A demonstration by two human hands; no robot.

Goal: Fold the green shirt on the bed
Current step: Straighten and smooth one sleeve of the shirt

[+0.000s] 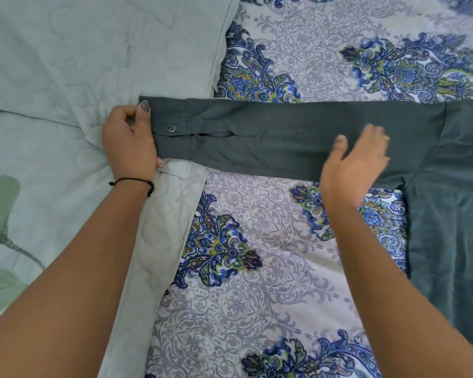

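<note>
The green shirt lies on the bed at the right, its body running off the frame's right edge. One long sleeve stretches flat to the left across the bed, ending in a cuff with a metal snap button. My left hand grips the end of the cuff, thumb on top of the cloth. My right hand is over the sleeve near the shoulder with fingers straight and spread; it is motion-blurred, and I cannot tell if the palm touches the cloth.
The bed has a blue and purple paisley sheet. A pale green quilted blanket with a leaf print covers the left side, its edge folded under the cuff.
</note>
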